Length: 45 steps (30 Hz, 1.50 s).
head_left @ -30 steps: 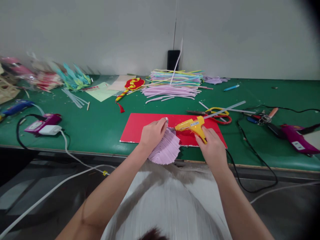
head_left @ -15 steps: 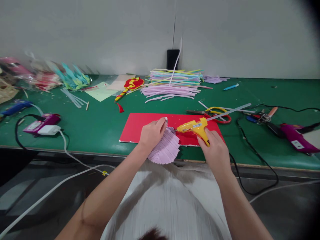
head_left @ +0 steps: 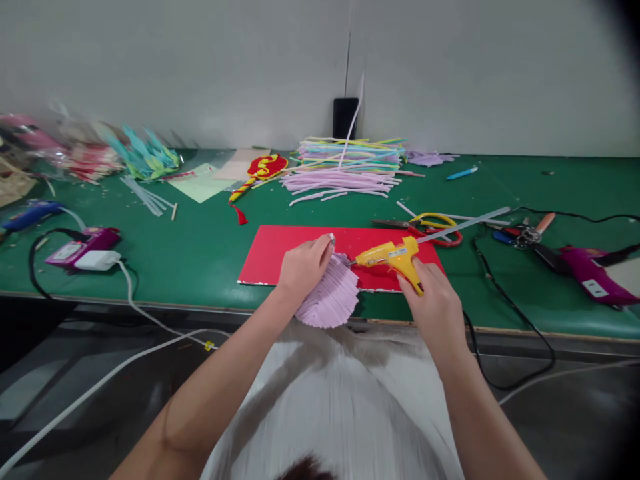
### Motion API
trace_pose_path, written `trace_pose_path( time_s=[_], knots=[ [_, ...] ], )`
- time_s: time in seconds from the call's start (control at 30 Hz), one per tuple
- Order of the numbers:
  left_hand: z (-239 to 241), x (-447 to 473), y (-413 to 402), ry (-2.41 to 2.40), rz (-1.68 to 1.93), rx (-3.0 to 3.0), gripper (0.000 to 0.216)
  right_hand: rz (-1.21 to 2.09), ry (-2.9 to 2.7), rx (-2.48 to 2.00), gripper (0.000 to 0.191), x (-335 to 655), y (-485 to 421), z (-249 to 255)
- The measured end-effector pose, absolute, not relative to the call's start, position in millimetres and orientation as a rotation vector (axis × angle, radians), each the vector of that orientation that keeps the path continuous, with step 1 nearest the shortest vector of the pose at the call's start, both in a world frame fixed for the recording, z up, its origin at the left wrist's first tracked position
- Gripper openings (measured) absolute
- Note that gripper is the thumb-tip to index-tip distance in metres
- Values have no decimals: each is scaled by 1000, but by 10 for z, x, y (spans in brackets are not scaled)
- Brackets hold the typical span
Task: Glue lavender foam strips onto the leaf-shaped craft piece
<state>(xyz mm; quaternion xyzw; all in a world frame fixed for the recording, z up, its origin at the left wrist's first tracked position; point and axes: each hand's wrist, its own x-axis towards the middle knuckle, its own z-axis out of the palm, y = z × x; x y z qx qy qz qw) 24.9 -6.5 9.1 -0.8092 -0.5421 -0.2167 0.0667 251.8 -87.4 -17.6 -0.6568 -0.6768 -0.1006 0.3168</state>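
Observation:
My left hand [head_left: 303, 268] is closed on a lilac piece made of layered foam strips [head_left: 333, 298], pressing it against the near edge of a red board [head_left: 280, 250]. My right hand [head_left: 435, 301] grips a yellow glue gun [head_left: 393, 255] by its handle. A clear glue stick [head_left: 467, 223] juts from the gun's back. The gun's nozzle points left and sits at the top right edge of the lilac piece.
On the green table [head_left: 200, 233] lie a heap of pastel foam strips [head_left: 345, 170], scissors with yellow and red handles [head_left: 433, 227], a red and yellow ornament [head_left: 260, 172], a blue pen [head_left: 463, 175], purple glue guns at left [head_left: 83, 247] and right [head_left: 597, 277], and cables.
My right hand and the glue gun have slid a little to the right along the lilac piece's top edge. My left hand has stayed put.

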Motion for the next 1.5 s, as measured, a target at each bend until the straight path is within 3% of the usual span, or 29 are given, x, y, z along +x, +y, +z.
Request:
trace_pose_path(
  time_s=[0.7, 0.9, 1.13, 1.23, 1.33, 1.43, 1.5],
  knots=[
    [69, 238, -58, -1614, -675, -2451, 31, -285, -1789, -1724, 38, 2578, -961, -109],
    [65, 235, -55, -1563, -701, -2499, 29, -399, -1538, -1892, 53, 2970, -840, -158],
    [64, 238, -52, -1521, -730, -2525, 32, -419, -1296, -2072, 53, 3231, -807, -207],
    [57, 236, -52, -1498, -726, -2534, 32, -452, -1244, -1917, 44, 2950, -784, -29],
    [54, 232, -54, -1481, -719, -2532, 32, -150, -1488, -1576, 26, 2521, -675, 165],
    [63, 229, -58, -1474, -699, -2518, 33, 228, -1655, -1368, 22, 2111, -511, 266],
    [71, 225, -59, -1460, -676, -2520, 33, 308, -1666, -1285, 21, 1917, -406, 276]
  ],
)
